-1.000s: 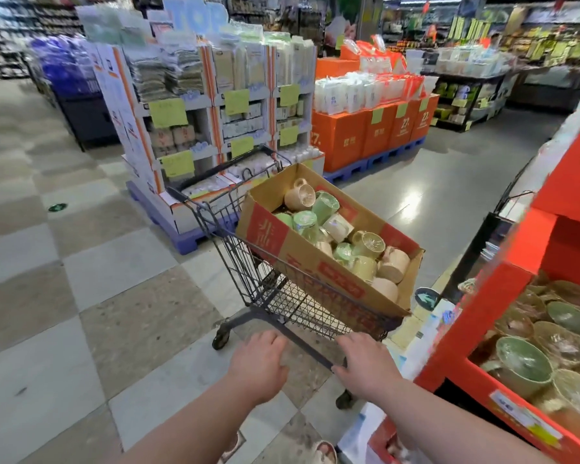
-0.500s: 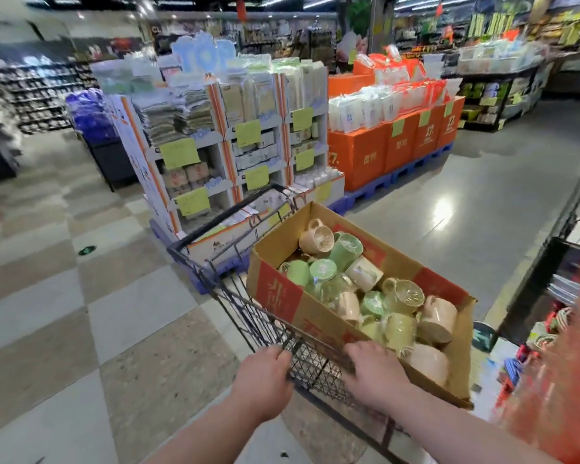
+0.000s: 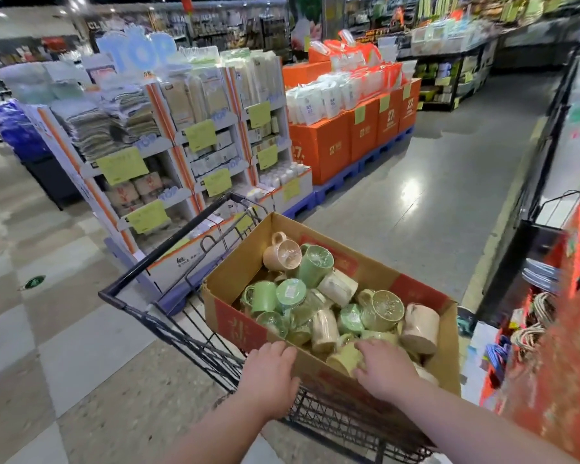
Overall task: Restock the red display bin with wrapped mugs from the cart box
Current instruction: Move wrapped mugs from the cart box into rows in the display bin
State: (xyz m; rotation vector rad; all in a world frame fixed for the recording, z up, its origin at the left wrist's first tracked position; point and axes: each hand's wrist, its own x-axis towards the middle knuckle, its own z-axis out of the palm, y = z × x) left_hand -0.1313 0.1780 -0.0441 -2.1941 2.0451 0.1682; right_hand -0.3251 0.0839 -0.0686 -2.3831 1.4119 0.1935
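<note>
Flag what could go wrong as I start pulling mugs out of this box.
1. The cardboard box sits askew atop the cart; weight from the left hand on its near rim could tip it.
2. The wrapped mugs lie loosely heaped; lifting the yellow-green mug under the right hand may let neighbours slide and knock together.

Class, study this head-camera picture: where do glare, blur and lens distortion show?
Head view: a glare spot on the floor; motion blur smears the red display bin at right; the wide lens tilts the display stand at left; wrapped mugs in the cart box look sharpest.
</note>
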